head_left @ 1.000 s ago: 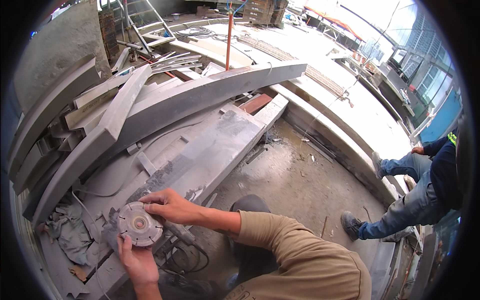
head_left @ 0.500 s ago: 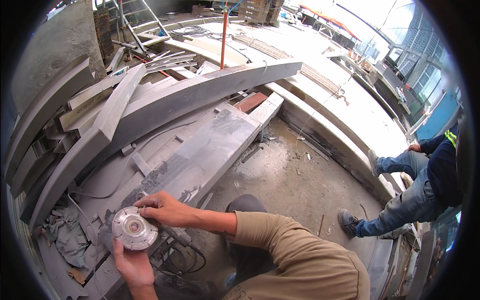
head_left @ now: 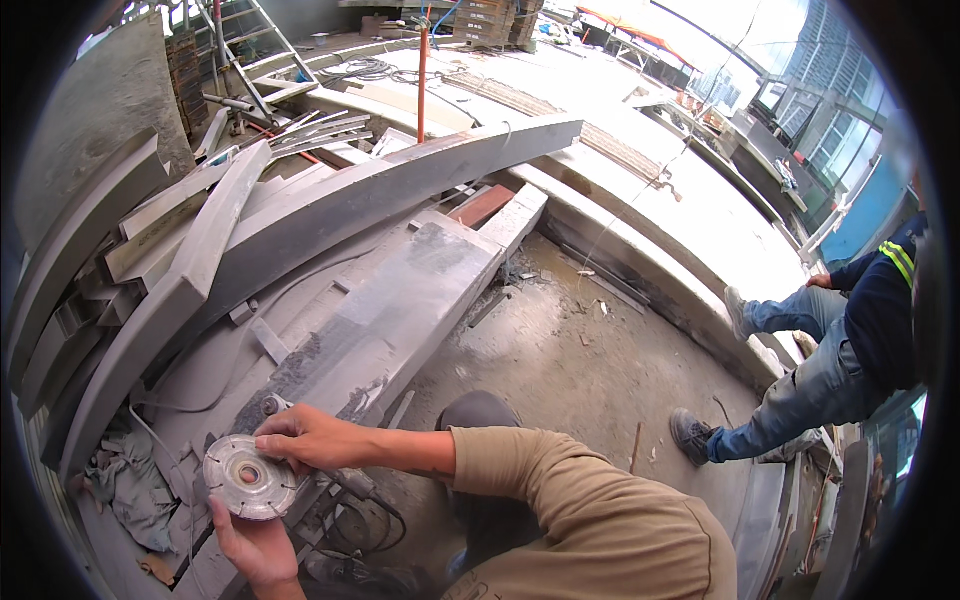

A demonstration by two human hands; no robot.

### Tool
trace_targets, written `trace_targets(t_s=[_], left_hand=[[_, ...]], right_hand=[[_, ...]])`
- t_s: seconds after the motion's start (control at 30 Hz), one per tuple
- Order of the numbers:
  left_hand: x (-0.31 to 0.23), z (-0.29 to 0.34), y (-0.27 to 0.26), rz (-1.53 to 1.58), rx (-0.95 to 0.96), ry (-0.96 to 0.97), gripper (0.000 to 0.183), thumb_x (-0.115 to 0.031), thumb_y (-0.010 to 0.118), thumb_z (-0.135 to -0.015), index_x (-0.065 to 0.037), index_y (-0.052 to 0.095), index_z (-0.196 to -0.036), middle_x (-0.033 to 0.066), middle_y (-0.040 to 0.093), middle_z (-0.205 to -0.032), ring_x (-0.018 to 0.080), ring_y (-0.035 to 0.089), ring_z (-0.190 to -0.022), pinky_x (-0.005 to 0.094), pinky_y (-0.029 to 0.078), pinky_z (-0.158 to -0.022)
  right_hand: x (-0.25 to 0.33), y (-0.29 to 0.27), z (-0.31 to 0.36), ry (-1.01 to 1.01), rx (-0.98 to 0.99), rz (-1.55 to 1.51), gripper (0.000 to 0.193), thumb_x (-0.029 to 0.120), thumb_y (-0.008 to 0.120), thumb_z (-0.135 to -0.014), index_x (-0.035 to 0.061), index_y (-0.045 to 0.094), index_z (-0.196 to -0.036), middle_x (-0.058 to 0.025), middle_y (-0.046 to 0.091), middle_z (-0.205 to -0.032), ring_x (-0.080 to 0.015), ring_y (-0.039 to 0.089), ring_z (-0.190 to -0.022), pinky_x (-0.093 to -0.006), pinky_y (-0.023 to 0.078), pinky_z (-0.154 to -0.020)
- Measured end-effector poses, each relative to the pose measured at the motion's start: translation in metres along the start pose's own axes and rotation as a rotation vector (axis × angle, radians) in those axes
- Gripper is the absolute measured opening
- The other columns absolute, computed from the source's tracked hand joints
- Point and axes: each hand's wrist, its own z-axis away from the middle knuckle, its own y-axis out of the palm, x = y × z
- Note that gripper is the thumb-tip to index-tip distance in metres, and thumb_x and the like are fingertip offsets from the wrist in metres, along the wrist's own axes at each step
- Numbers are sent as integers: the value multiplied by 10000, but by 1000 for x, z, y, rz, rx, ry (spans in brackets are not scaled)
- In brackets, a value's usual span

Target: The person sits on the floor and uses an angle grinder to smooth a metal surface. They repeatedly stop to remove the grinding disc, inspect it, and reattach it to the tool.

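1. A slotted disc (head_left: 250,495) is held over the near end of a grey panel (head_left: 400,290).
2. Right hand (head_left: 312,437): thumb and fingers pinch the disc's upper-right edge.
3. Left hand (head_left: 258,550): half-curled, holding its lower edge, fingers mostly hidden.

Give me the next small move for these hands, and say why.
Perhaps turn the slotted disc slightly to check its rim: the right hand grips its upper right edge, the left hand its lower edge, so they cover parts of it.

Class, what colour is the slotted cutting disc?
The slotted cutting disc is silvery grey, best seen in the head view.
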Motion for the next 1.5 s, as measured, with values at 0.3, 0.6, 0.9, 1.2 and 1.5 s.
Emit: trace_targets(t_s=[0.3,0.6,0.9,1.2,1.5], left_hand=[[-4,-3,-9,8,23,-32,572,-379,515,-1004,-11,416,-1431,136,494,-1414,273,482,-1303,450,367,-1107],[-2,-8,-12,-9,23,-60,575,-394,488,-1010,-21,408,-1440,133,492,-1420,270,477,-1309,446,374,-1096],[-2,-9,-13,-19,54,-69,552,-386,473,-1017,-21,427,-1428,125,517,-1400,261,501,-1285,444,388,-1082],[-1,-7,-16,-15,18,-64,547,-380,497,-1009,-21,438,-1418,125,526,-1386,261,514,-1266,448,401,-1070],[-1,-6,-11,-22,-7,-43,553,-375,528,-992,-28,440,-1414,122,525,-1381,256,517,-1260,446,411,-1060]], right_hand=[[-13,1,-6,1,-3,-19,444,344,546,-1016,-85,646,-1080,-49,602,-734,-106,569,-594,-281,471,-534],[-21,3,-9,-44,-9,22,463,355,532,-1021,-93,644,-1051,-55,597,-743,-120,571,-608,-295,470,-533],[-23,4,-8,-63,-3,7,461,351,528,-1022,-96,641,-1011,-49,574,-711,-113,546,-608,-304,450,-528],[-25,5,-8,-50,4,32,483,378,520,-1025,-89,637,-992,-52,576,-713,-120,556,-621,-313,460,-540],[-19,5,-6,-14,8,50,496,385,520,-1024,-96,646,-1024,-57,588,-732,-122,560,-646,-313,465,-567]])
